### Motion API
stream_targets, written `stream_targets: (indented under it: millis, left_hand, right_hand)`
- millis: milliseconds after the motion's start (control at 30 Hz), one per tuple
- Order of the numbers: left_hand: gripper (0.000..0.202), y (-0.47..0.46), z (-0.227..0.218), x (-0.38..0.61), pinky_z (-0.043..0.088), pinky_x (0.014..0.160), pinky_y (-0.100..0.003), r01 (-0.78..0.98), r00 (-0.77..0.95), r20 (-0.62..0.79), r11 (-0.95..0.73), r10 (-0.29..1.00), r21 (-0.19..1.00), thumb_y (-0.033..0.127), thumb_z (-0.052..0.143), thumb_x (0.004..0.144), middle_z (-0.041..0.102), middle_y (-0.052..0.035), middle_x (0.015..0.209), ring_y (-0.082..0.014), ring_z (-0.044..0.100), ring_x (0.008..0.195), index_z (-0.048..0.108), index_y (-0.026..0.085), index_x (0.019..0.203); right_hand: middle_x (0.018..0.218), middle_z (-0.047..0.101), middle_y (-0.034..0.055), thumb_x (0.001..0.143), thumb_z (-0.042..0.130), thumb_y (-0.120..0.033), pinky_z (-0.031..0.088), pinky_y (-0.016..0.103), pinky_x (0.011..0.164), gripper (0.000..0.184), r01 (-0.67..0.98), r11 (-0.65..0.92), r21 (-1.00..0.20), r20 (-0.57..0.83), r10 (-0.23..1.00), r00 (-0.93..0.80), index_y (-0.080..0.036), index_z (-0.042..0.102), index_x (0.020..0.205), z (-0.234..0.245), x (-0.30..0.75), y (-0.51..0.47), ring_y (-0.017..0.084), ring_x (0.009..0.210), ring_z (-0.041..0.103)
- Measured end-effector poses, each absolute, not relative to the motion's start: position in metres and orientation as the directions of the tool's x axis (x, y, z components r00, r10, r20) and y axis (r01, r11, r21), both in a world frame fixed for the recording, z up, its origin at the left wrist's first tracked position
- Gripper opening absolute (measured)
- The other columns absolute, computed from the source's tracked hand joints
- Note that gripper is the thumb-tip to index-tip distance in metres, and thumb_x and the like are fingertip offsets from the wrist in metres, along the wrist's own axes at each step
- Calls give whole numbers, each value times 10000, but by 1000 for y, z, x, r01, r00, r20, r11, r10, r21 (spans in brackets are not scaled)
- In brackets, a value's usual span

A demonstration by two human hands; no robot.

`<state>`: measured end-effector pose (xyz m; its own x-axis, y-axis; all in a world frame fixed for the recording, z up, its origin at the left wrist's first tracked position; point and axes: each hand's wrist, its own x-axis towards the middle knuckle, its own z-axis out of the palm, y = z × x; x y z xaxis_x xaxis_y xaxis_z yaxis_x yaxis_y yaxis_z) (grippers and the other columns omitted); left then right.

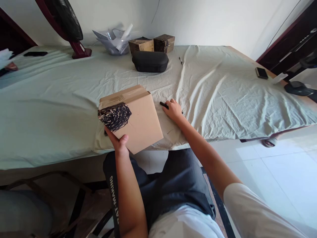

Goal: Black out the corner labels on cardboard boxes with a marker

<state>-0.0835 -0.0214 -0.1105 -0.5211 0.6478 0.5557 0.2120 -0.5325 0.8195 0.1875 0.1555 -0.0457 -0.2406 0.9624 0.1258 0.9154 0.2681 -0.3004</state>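
A cardboard box (146,124) is tilted at the front edge of the cloth-covered table. Dense black scribble (115,116) covers one corner of its near face, and tape runs along its top. My left hand (120,141) grips the box's lower left edge, thumb on the near face and the other fingers hidden behind it. Right of the box, my right hand (174,109) rests on the cloth, its fingers closed over a black marker (163,105). One end of the marker sticks out to the left of the fingers.
Behind the box lies a black zip case (150,61), with two smaller cardboard boxes (163,43) against the wall. A plastic bowl (115,41) and a fan (79,49) stand to their left. A pen (180,60) and a phone (262,73) lie to the right.
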Motion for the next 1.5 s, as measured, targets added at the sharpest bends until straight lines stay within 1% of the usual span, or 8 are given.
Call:
stream_targets:
  millis: [300, 633, 900, 1000, 1133, 1233, 1367, 1500]
  left_hand:
    - [1226, -17, -109, -84, 551, 1201, -599, 170, -531, 474, -459, 703, 872, 843, 729, 676, 609, -161, 1545, -420, 640, 1430, 349, 319, 1717]
    - [1206, -15, -92, -68, 580, 1133, -612, 168, -569, 427, -409, 702, 897, 885, 674, 658, 666, -150, 1447, -424, 671, 1373, 374, 356, 1699]
    - [1126, -22, -98, -68, 566, 1179, -632, 116, -521, 473, -490, 711, 864, 773, 773, 703, 627, -146, 1549, -442, 609, 1481, 419, 319, 1670]
    - [1311, -21, -100, -66, 531, 1230, -633, 136, -472, 492, -491, 732, 861, 799, 841, 588, 581, -158, 1607, -445, 595, 1500, 362, 323, 1712]
    - [1323, -20, -90, -59, 553, 1207, -621, 157, -479, 463, -447, 746, 881, 965, 704, 597, 592, -156, 1603, -431, 659, 1422, 383, 347, 1722]
    - [1085, -26, -75, -54, 558, 1215, -594, 89, -374, 393, -389, 840, 917, 952, 632, 784, 633, -154, 1582, -392, 673, 1429, 486, 364, 1683]
    - [990, -34, -51, -48, 450, 1341, -521, 67, -243, 376, -371, 894, 926, 1025, 519, 863, 579, -123, 1681, -339, 528, 1613, 594, 397, 1624]
    - [962, -37, -28, -39, 428, 1366, -508, 69, -180, 466, -462, 866, 884, 895, 651, 913, 488, -77, 1782, -348, 450, 1679, 465, 429, 1734]
  right_hand:
    - [1420, 644, 236, 1137, 473, -192, 509, 448, 1095, 324, 909, 348, -232, 112, 937, -330, -90, 691, 1354, -57, 185, 164, 356, 1328, 604]
    - [1445, 604, 272, 1121, 419, -219, 481, 489, 1084, 380, 904, 382, -193, 106, 924, -368, -72, 683, 1351, -56, 184, 152, 394, 1324, 549]
    - [1384, 692, 141, 1149, 383, -439, 277, 565, 1290, 440, 743, 439, -506, 339, 893, -297, -213, 725, 1307, -37, 199, 130, 335, 1405, 528]
    - [1493, 670, 136, 1083, 389, -692, 311, 544, 1319, 638, 374, 522, -766, 305, 808, -504, -236, 697, 1404, -27, 204, 115, 344, 1467, 535]
    - [1821, 397, 97, 781, 638, -938, 341, 496, 1366, 1216, -100, 290, -952, 265, 612, -746, -321, 322, 1781, -12, 203, 92, 370, 1702, 333]
    - [1809, 401, 117, 671, 839, -803, 368, 516, 1360, 1383, -153, 260, -954, 280, 578, -767, -313, 234, 1814, -1, 206, 81, 393, 1711, 326]
    - [1594, 623, 126, 726, 866, -572, 505, 538, 1252, 1171, -183, 160, -970, 243, 645, -724, -270, 380, 1748, -4, 219, 71, 409, 1563, 530]
    - [1516, 699, 130, 684, 876, -488, 536, 554, 1209, 958, -191, 42, -981, 158, 747, -646, -235, 591, 1563, -27, 228, 61, 423, 1454, 623]
